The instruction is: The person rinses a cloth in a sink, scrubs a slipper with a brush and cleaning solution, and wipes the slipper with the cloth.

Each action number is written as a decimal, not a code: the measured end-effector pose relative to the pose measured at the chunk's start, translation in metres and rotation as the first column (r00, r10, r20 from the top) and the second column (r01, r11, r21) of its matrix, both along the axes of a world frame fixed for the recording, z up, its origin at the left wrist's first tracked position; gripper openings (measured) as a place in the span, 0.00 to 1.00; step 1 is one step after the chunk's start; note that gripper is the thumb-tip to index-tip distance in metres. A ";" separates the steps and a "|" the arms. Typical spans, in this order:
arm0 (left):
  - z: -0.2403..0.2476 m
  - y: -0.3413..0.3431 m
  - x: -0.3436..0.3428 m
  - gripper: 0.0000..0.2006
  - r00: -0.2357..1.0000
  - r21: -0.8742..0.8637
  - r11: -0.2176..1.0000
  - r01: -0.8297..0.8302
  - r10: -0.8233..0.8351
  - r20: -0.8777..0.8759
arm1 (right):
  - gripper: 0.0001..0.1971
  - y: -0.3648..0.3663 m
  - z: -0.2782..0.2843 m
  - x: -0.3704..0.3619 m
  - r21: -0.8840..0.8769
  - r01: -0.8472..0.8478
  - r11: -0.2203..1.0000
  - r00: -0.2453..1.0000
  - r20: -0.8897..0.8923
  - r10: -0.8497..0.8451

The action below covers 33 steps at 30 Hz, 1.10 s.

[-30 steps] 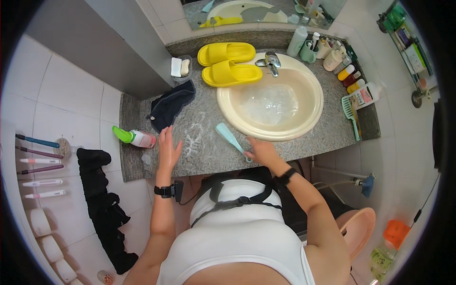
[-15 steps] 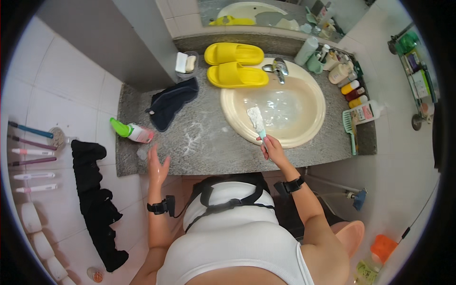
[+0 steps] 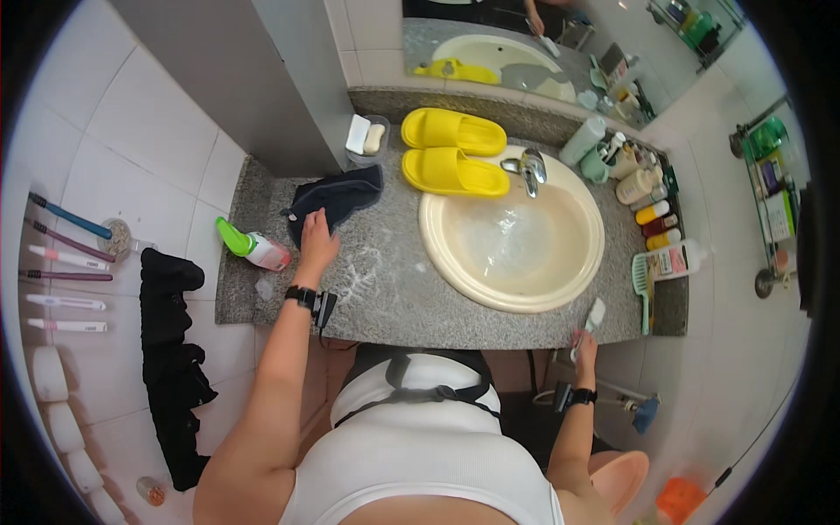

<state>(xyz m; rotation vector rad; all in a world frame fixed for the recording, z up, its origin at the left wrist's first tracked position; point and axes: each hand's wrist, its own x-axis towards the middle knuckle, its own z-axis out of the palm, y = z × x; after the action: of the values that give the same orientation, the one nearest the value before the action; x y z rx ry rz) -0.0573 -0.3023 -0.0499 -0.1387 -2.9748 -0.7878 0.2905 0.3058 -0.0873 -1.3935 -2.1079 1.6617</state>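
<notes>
Though unclear in grip from above, left fingers (image 3: 316, 226) at the dark cloth (image 3: 346, 193); right fingers (image 3: 584, 343) around a pale brush (image 3: 596, 314).

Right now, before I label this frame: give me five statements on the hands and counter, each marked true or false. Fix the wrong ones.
1. The right hand holds a pale brush. True.
2. The left hand is inside the sink. False: the left hand is at the dark cloth, left of the sink.
3. The yellow slippers are left of the tap. True.
4. The green-capped bottle is right of the sink. False: the green-capped bottle is near the counter's left end.
5. The mint slotted scoop is right of the sink. True.
</notes>
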 end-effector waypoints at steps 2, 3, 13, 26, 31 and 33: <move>-0.008 0.000 -0.007 0.36 0.999 -0.063 0.998 -0.023 0.025 0.038 | 0.21 0.016 0.003 0.009 -0.037 -0.049 0.998 0.979 0.194 0.055; -0.012 -0.001 -0.011 0.37 0.993 -0.175 0.983 -0.061 0.077 0.084 | 0.23 0.018 0.008 0.008 0.258 -0.215 0.942 0.910 0.404 0.097; -0.007 0.002 -0.004 0.24 0.955 -0.272 0.960 0.070 0.014 0.296 | 0.27 -0.063 0.182 -0.109 0.705 -0.490 0.513 0.851 0.259 0.456; 0.011 0.016 0.130 0.23 0.864 -0.052 0.920 0.390 -0.345 0.366 | 0.20 -0.319 0.080 -0.273 0.691 -0.693 -0.206 -0.065 0.224 0.972; 0.012 0.006 0.162 0.28 0.925 -0.109 0.942 0.317 -0.281 0.254 | 0.19 -0.332 0.036 -0.282 0.785 -0.474 -0.398 -0.063 0.421 0.905; 0.003 0.004 0.174 0.27 0.976 -0.249 0.945 0.213 -0.193 0.100 | 0.18 -0.334 0.035 -0.274 0.759 -0.504 -0.412 -0.028 0.463 0.886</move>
<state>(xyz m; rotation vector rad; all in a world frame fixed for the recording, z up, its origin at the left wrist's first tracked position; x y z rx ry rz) 0.1169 -0.2988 -0.0471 -0.4454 -3.1585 -0.4217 0.0167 -0.0277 -0.0523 1.1988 -2.8705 0.2288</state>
